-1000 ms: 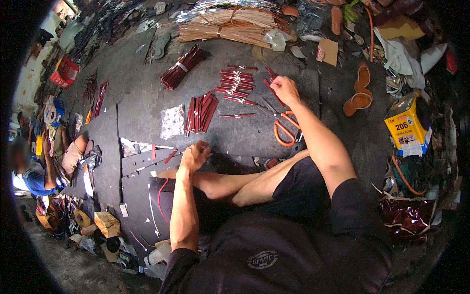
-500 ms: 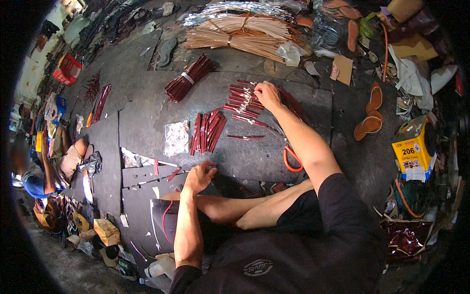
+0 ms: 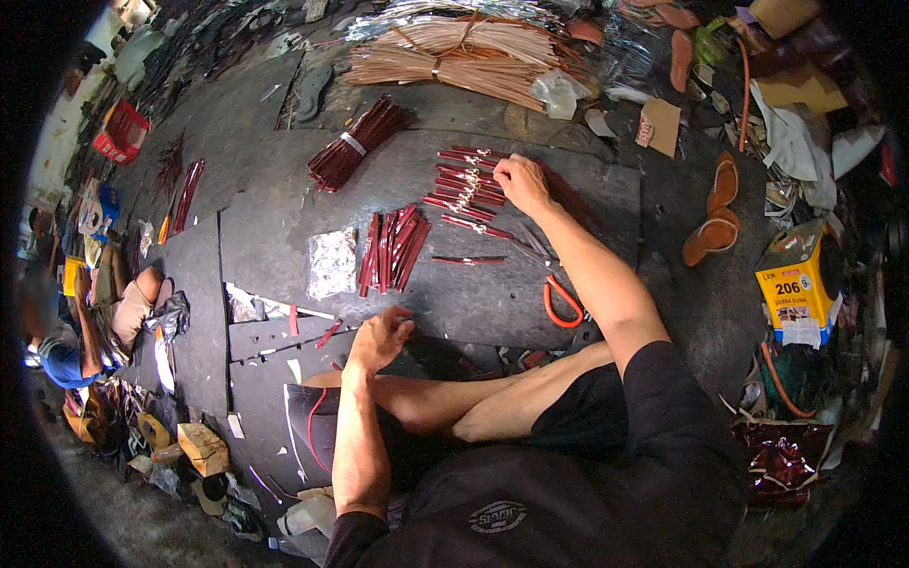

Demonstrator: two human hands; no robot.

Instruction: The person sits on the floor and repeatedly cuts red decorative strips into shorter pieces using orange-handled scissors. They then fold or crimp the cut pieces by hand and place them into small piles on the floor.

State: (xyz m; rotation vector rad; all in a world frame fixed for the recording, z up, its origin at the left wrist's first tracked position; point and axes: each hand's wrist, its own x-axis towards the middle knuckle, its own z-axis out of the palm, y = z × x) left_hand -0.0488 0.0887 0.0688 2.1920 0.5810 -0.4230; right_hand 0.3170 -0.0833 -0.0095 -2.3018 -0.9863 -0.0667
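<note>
My right hand (image 3: pixel 524 183) is at the right ends of a row of dark red glossy strips (image 3: pixel 471 193), each with small silver fittings near its middle. Its fingers are bent and closed at the strip ends; whatever sits between them is hidden. My left hand (image 3: pixel 381 339) hovers over the near edge of the black board, fingers curled in with thumb and forefinger close together. I cannot make out anything in it. Between the hands lie a single dark red strip (image 3: pixel 470 259) and a loose group of plain strips (image 3: pixel 392 250).
A clear plastic bag (image 3: pixel 331 264) of small pieces lies left of the plain strips. Orange-handled scissors (image 3: pixel 563 303) rest below my right forearm. Farther back are a tied dark red bundle (image 3: pixel 351 148) and tan strip bundles (image 3: pixel 445 64). Sandals (image 3: pixel 712 238) lie right; a person (image 3: pixel 71 341) sits left.
My right hand has shifted slightly right along the row, so more of the top strips shows. My left hand stays almost in place. The whole view has shifted a little.
</note>
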